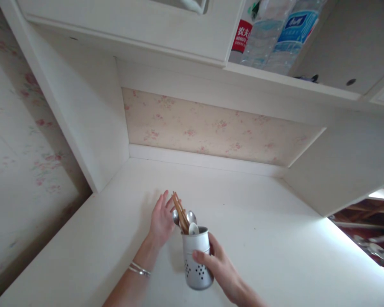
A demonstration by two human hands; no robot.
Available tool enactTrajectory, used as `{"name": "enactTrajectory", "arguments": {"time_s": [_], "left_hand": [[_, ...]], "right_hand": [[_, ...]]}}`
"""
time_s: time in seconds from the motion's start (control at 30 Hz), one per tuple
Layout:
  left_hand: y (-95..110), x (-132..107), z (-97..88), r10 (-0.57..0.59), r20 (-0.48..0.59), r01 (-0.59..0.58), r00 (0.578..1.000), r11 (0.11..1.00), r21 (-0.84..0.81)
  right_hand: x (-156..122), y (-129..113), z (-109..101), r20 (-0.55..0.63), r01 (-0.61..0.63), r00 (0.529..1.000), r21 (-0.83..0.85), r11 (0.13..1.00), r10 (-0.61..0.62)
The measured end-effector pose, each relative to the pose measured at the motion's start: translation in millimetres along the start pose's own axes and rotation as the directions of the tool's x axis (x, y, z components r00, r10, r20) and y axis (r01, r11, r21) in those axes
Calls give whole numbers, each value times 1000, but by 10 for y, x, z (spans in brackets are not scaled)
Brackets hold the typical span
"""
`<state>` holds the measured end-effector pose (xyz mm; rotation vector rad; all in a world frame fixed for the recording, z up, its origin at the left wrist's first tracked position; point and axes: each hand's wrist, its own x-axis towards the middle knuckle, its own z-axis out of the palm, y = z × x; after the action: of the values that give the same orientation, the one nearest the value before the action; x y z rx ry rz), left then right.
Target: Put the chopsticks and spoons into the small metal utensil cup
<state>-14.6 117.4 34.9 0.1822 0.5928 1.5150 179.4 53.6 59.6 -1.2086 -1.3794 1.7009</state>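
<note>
A silver metal utensil holder (196,260) with small holes in its side is gripped by my right hand (219,266), whose fingers wrap round its right side. Wooden chopsticks (180,211) and a few metal spoons (192,221) stick out of its top, leaning left. My left hand (161,219) is beside them with fingers stretched out, touching or nearly touching the chopsticks and a spoon. Bracelets sit on my left wrist (140,268). The holder is just above or on the white counter (259,238); I cannot tell which.
The counter sits in a white alcove with floral wallpaper (211,130) at the back and side panels left and right. Overhead, a shelf (291,81) carries plastic water bottles (275,34) beside a cabinet door (131,21).
</note>
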Motion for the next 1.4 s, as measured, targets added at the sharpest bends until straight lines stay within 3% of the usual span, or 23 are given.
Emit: {"name": "enactTrajectory", "arguments": {"time_s": [0.2,0.43,0.6,0.8,1.07,1.23,1.4], "left_hand": [[71,-43,-30,-18,5,18,1000,998,-61],[13,-59,-56,-125,87,138,988,976,-169],[27,-12,-80,-132,49,139,990,965,-224],[21,11,-115,-97,-51,85,994,975,-206],[71,-73,-14,-200,-39,181,979,939,-292],[110,-124,45,-220,22,219,975,946,-239],[124,-60,-48,-280,99,295,955,933,-204]], "right_hand": [[44,-79,145,41,-54,998,-72,996,57],[81,-427,90,107,-175,978,-35,984,177],[162,-571,24,216,-293,936,39,955,278],[273,-540,29,292,-387,894,122,914,339],[330,-457,128,395,-428,860,214,878,323],[354,-344,104,402,-419,868,282,863,291],[388,-190,156,451,-412,855,289,864,257]]}}
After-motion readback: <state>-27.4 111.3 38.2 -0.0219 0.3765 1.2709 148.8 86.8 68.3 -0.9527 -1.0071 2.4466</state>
